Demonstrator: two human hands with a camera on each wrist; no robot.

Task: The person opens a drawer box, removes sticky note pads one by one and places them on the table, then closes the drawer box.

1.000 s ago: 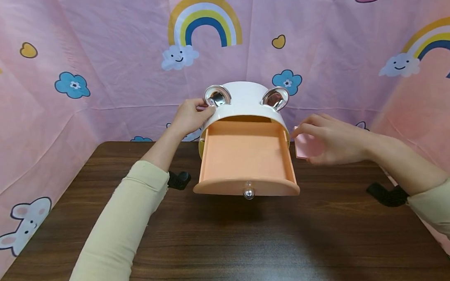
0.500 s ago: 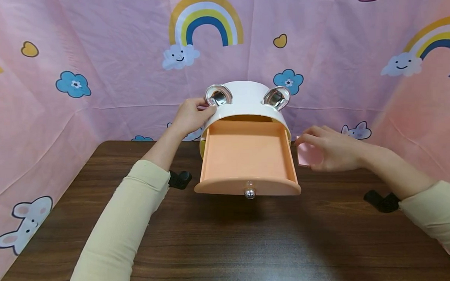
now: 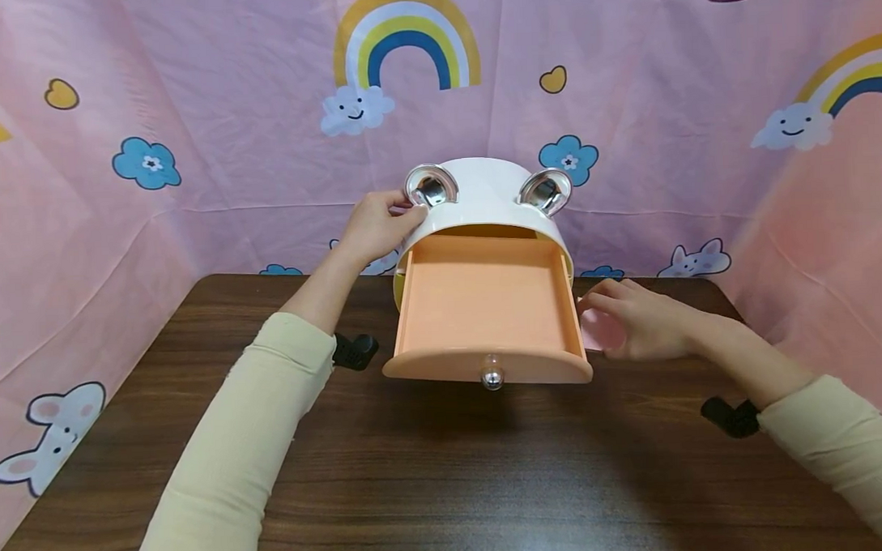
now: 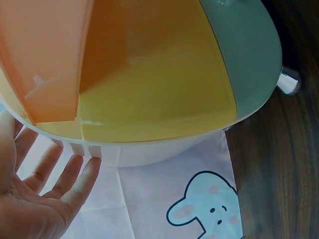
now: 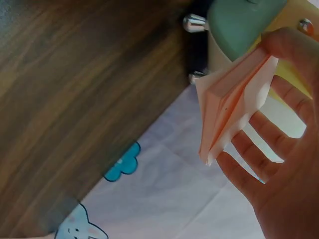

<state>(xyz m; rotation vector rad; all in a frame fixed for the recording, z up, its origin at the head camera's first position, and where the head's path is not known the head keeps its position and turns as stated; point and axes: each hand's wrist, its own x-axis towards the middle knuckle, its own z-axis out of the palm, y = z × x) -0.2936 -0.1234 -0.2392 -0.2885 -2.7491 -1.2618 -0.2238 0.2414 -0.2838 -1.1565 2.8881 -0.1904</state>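
Observation:
A drawer box (image 3: 490, 180) with a rounded white shell and two silver ears stands at the back of the table. Its orange drawer (image 3: 488, 367) is pulled far out, and nothing lies on its floor. My left hand (image 3: 376, 229) holds the shell's side by the left ear (image 3: 432, 187), with thumb in front and fingertips against the white edge in the left wrist view. Just right of the drawer, my right hand (image 3: 647, 323) pinches a pink sticky-note pad (image 5: 234, 97) between thumb and fingers. Its sheets fan apart at one corner in the right wrist view.
Below the orange drawer are a yellow drawer (image 4: 159, 74) and a green drawer (image 4: 249, 55). Silver feet (image 5: 195, 23) show on the box. Brown wood-grain tabletop (image 3: 448, 478) spreads in front. A pink printed cloth (image 3: 252, 95) hangs behind and at the sides.
My right hand has come down and nearer with the pink sticky-note pad, now level with the front part of the drawer. The left hand and the drawer box have stayed put.

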